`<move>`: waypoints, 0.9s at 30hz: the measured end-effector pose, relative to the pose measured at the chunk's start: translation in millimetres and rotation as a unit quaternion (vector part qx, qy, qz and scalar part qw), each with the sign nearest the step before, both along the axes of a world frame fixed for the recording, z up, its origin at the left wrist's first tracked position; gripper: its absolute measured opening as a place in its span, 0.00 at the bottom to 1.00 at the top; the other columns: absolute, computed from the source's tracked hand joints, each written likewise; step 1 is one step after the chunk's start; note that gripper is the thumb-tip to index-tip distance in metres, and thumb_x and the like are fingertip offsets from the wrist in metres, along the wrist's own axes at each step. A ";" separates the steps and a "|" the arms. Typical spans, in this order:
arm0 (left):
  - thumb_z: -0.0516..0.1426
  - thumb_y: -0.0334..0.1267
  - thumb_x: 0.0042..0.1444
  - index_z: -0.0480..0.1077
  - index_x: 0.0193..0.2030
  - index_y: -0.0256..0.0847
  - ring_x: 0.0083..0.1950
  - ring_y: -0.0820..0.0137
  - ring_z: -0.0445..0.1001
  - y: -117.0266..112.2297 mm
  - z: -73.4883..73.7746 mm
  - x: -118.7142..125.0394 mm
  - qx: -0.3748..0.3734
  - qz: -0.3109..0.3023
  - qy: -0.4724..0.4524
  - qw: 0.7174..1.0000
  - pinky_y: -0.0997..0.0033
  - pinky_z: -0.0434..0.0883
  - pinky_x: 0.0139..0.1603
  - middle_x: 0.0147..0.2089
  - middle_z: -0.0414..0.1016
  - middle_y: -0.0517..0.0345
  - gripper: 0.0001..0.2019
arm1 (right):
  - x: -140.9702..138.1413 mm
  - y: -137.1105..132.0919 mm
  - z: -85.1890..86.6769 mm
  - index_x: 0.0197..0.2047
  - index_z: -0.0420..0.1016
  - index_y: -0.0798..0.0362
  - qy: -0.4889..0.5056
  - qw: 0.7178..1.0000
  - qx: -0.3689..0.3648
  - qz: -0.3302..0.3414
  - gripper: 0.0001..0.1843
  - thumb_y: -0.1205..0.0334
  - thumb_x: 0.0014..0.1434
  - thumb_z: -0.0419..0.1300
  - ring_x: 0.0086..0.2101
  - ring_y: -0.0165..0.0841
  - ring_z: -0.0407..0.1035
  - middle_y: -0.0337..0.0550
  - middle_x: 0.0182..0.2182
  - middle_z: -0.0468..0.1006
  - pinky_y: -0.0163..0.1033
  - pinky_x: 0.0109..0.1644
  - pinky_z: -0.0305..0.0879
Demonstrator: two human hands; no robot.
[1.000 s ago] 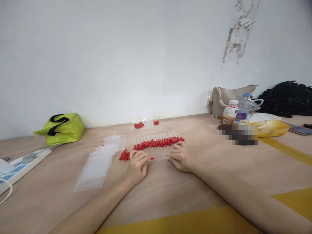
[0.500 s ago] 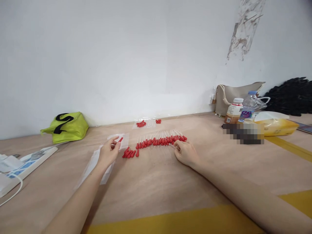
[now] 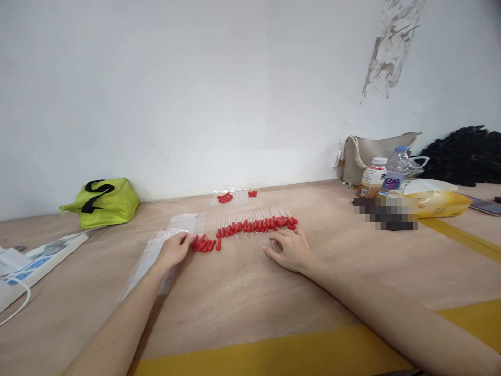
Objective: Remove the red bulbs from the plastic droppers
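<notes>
1. Watching the head view, I see the left hand has come down. Half a second ago it was raised over the clear bags with a red-tipped piece pinched in its fingers. Now it rests on the near edge of those bags, with its fingertips touching the small pile of red bulbs.
2. No red piece shows in that hand any more. Its fingers are loosely curled and I cannot tell whether they grip anything. My judgement is that the piece now lies with the pile.
3. The right hand has shifted too. It was at the right end of the row of droppers, and now it lies flat and released just in front of the row. Its fingers are spread over some clear tubes on the table.
4. A second ago both hands met in front of the row, holding one dropper between them. They are now well apart, so I take that handling as finished. The row itself is undisturbed.
5. Elsewhere in the same view nothing has moved:
   - the bagged droppers by the wall
   - the green bag at the left
   - the bottles and the yellow packet at the right
</notes>
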State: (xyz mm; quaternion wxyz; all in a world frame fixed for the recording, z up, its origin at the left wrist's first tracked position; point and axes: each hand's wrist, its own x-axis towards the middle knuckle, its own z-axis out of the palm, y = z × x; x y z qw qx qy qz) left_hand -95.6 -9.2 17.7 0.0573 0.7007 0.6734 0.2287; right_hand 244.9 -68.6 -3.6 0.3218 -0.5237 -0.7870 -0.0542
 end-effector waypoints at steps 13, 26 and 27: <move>0.52 0.44 0.51 0.70 0.30 0.42 0.41 0.63 0.67 -20.6 8.7 51.1 0.162 -0.046 0.060 0.984 0.63 0.62 0.44 0.37 0.71 0.55 0.10 | 5.2 11.9 -3.7 0.38 0.71 0.51 0.096 0.992 -0.079 -0.031 0.12 0.60 0.58 0.47 0.34 0.32 0.68 0.40 0.32 0.77 0.40 0.42 0.51; 0.59 0.45 0.46 0.70 0.35 0.43 0.49 0.59 0.62 14.1 13.9 148.3 0.152 -0.200 0.129 0.959 0.58 0.57 0.47 0.44 0.67 0.53 0.11 | 7.6 19.9 -5.2 0.39 0.71 0.51 0.115 0.987 -0.085 -0.067 0.13 0.64 0.58 0.46 0.36 0.33 0.69 0.40 0.31 0.77 0.40 0.42 0.52; 0.59 0.46 0.45 0.70 0.35 0.43 0.50 0.59 0.61 17.9 13.6 153.7 0.152 -0.206 0.131 0.958 0.58 0.57 0.48 0.45 0.67 0.53 0.12 | 7.4 19.6 -4.6 0.39 0.71 0.51 0.116 0.987 -0.087 -0.066 0.13 0.64 0.58 0.46 0.36 0.33 0.69 0.39 0.30 0.77 0.40 0.42 0.52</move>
